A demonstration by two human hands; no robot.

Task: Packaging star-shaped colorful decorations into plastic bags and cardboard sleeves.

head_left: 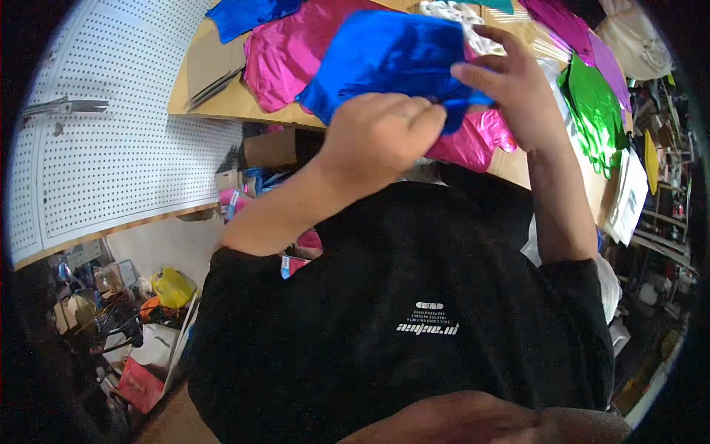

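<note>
A shiny blue sheet, foil or thin metallic fabric, is raised over the near part of the table. My left hand is closed in a fist on its lower edge, the fingers curled round a bunched fold. At the sheet's right edge is my right hand, thumb and forefinger apart in a C shape, with the thumb tip overlapping the blue edge. The lower fingers of the right hand are partly hidden and blurred. Shiny pink pieces lie behind and below the blue sheet.
On the wooden table are a green metallic piece, purple pieces and brown cardboard. A white pegboard with scissors hangs at left. Clutter with a yellow bag fills the lower left; shelving stands right.
</note>
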